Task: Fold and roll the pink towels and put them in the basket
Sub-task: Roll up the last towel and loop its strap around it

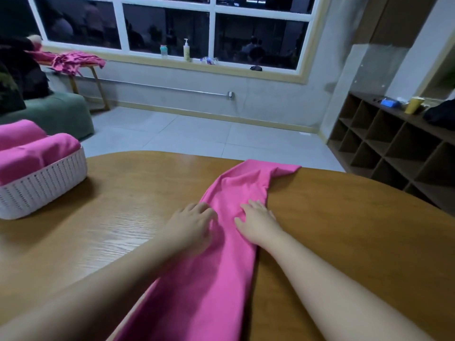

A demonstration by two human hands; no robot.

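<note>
The pink towel (221,242) lies as a long folded strip on the wooden bench (344,230), running from the near edge to the far edge, where its end is rumpled. Both hands rest on its middle: the left hand (192,225) at its left edge, the right hand (256,222) at its right edge, fingers loosely spread flat, neither grip pinching. The white basket (44,188) with rolled pink towels (32,153) stands well apart, far left.

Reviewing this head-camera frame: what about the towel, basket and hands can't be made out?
- Pink towel: near end cut off by the bottom edge; its far corner hangs over the table edge.
- Basket: left part cut off by the frame, so the count of rolled towels is uncertain.
- Left hand and right hand: palms face down, contact underneath hidden.
</note>
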